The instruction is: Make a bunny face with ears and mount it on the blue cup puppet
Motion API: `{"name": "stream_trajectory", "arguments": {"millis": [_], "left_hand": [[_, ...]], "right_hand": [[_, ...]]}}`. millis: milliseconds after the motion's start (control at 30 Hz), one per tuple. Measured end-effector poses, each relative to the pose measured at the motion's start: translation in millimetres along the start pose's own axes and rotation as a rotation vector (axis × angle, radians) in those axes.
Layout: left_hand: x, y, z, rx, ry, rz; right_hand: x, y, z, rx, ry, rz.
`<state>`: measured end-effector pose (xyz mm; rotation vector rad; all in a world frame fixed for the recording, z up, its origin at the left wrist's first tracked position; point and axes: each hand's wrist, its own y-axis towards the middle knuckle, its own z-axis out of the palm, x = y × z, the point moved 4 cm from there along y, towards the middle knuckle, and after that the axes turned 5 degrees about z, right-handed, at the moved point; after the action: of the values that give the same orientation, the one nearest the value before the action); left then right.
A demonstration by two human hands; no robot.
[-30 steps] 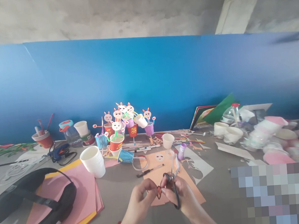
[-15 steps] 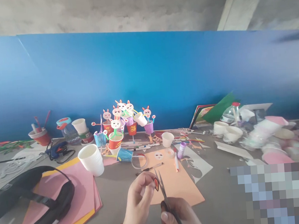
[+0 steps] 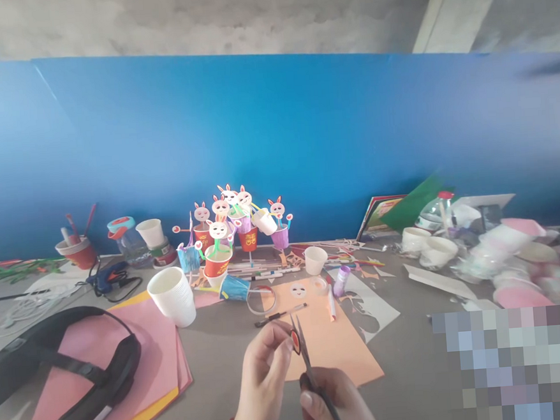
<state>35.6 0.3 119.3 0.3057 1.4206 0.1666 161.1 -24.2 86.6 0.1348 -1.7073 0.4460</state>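
Between the thumb and fingers of my left hand (image 3: 268,372) is a small paper ear cutout (image 3: 295,341), red inside with a dark outline. My right hand (image 3: 339,394) grips a pair of scissors (image 3: 305,352) by the handles. The blades point up and away, slightly parted, close beside the cutout's right edge. Beneath both hands lies an orange paper sheet (image 3: 341,356). On it rest a paper rabbit face (image 3: 298,290), a roll of tape (image 3: 319,286), a marker (image 3: 332,305) and, at its left edge, a black pen (image 3: 280,315).
Rabbit-faced paper cups (image 3: 218,260) stand at the back centre. Stacked white cups (image 3: 172,297), pink sheets (image 3: 150,347) and a black headset (image 3: 92,370) are on the left. A purple glue stick (image 3: 342,280) stands by scrap paper (image 3: 378,309). Cups and plastic bags (image 3: 494,252) crowd the right.
The ear cutout and the scissors blades have come closer together, with the gap between the blades narrower. The view has shifted slightly.
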Motion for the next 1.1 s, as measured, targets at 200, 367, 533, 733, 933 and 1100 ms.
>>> {"name": "stream_trajectory", "arguments": {"millis": [200,367,533,733,933,1100], "left_hand": [[0,0,-1,-0.018,0.027,0.005],[-1,0,-1,-0.024,0.025,0.012],[-1,0,-1,-0.031,0.038,0.013],[-1,0,0,-0.031,0.037,0.013],[-2,0,-1,-0.030,0.057,0.019],[-3,1,-1,-0.028,0.044,0.023]], "right_hand": [[3,1,1,-0.006,-0.018,0.023],[3,4,2,0.004,-0.014,0.024],[-5,9,2,0.012,0.005,0.006],[-9,10,3,0.020,0.001,-0.009],[-6,7,2,0.005,-0.026,-0.023],[-6,5,2,-0.007,-0.034,-0.013]]}}
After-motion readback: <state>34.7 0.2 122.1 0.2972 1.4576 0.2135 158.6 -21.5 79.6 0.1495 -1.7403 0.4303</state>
